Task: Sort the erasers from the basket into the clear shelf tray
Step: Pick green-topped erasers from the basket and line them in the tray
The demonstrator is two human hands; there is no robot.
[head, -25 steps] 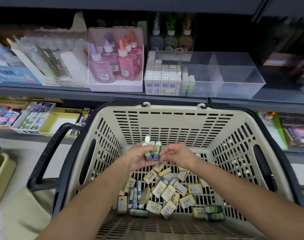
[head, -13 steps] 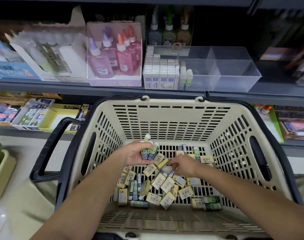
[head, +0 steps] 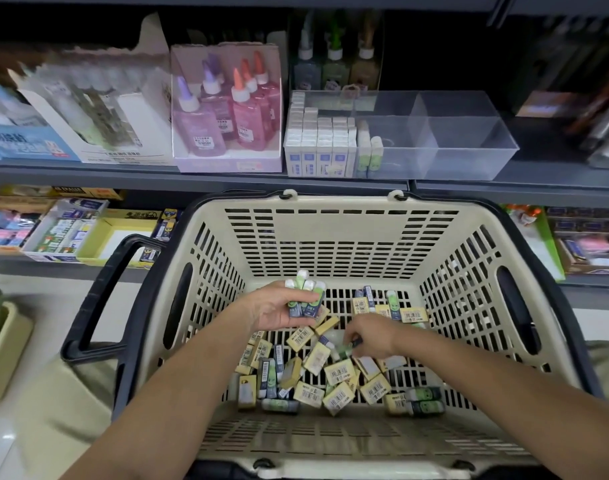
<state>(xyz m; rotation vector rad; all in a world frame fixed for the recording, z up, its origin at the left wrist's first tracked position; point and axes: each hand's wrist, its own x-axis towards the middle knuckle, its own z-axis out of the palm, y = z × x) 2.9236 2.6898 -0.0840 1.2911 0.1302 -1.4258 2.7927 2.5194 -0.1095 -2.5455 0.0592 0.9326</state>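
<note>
Shelf (head: 192, 178) spans the frame at 12 o'clock. Beige basket (head: 331, 244) with black handles fills the centre down to 6 o'clock, in front of the shelf.

Clear tray (head: 469, 147) sits on the shelf, 1 o'clock from basket centre. Its left end is packed with upright boxed erasers (head: 317, 143), with two green-sleeved ones at their right edge. Glue box (head: 227, 109) of pink and purple bottles stands just beside the tray at its 9 o'clock.

Loose erasers (head: 334, 379) are scattered on the basket floor, mostly yellow sleeves with barcodes, a few green.

Left hand (head: 275, 308), at 10 o'clock of the pile and raised off it, has its fingers curled round an eraser bundle (head: 305, 294), white ends pointing to 12 o'clock.

Right hand (head: 372, 336), at 4 o'clock of the left, is down on the pile. Its fingers are curled and pinch one green eraser (head: 344, 348). Motion blur hides the grip detail.
</note>
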